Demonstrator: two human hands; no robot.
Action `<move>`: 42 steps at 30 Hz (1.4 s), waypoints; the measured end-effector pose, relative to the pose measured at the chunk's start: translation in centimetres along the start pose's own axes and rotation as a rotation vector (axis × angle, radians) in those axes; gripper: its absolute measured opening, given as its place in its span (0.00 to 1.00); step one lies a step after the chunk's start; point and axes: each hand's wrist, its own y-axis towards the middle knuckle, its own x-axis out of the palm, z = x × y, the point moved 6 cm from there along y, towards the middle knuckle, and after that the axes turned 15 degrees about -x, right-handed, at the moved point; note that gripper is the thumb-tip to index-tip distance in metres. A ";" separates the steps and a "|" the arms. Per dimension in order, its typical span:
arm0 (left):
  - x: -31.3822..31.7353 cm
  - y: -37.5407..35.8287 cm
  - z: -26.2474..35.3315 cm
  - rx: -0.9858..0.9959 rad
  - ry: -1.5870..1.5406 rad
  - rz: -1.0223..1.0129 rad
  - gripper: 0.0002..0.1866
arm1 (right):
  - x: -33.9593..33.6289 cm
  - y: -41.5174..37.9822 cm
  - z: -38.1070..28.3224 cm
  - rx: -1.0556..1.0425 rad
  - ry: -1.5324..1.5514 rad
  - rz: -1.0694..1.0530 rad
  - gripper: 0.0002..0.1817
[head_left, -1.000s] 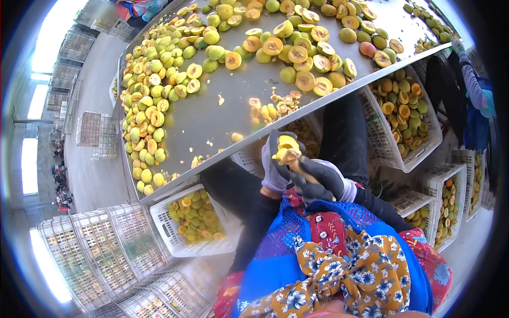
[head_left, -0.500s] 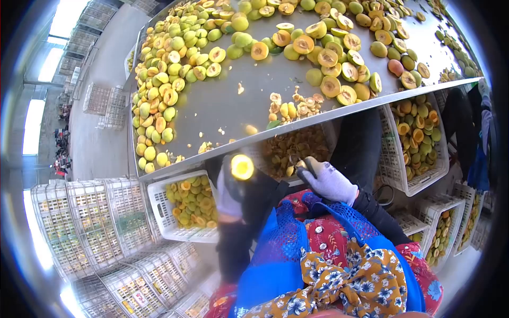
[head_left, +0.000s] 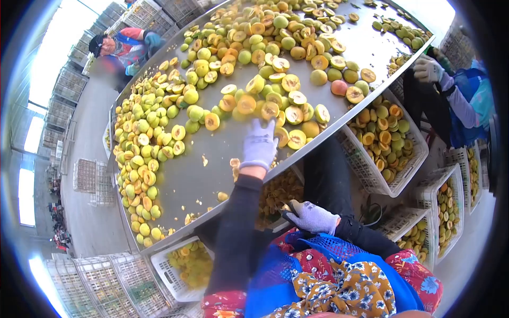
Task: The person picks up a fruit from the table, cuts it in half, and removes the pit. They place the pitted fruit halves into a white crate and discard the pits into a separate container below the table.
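My left hand [head_left: 259,144], in a pale lilac glove, reaches over the metal table. Its fingers are spread and their tips touch or nearly touch a group of yellow-green peach halves [head_left: 269,109], some with the cut face up. Low by my lap, my right hand [head_left: 314,217], gloved too, is closed around a small dark tool [head_left: 287,208], whose working end is too small to make out. Beneath the table edge, near that hand, a container holds brownish pits and scraps [head_left: 283,191].
A raised rim [head_left: 339,121] edges the metal table. White crates of fruit stand at right [head_left: 408,159] and lower left [head_left: 164,270]. One co-worker [head_left: 124,50] is at the far left of the table, another [head_left: 466,100] at the right. Stacked crates [head_left: 101,286] stand behind.
My left hand has moved from beside my lap, where it held a peach half, up onto the table, and that half is gone from it. My right hand stays low. The view has turned.
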 end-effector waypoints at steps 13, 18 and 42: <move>2.1 -5.1 -5.4 -0.575 -1.232 -0.585 0.20 | -3.3 0.2 -2.6 -0.024 -0.049 0.086 0.17; 0.2 -11.6 -6.9 -0.631 -1.633 -0.587 0.16 | -3.9 1.6 -6.2 -0.123 0.057 0.204 0.12; -0.6 -20.5 -5.2 -0.526 -1.151 0.188 0.18 | 1.3 1.7 -6.8 -0.138 0.489 0.033 0.12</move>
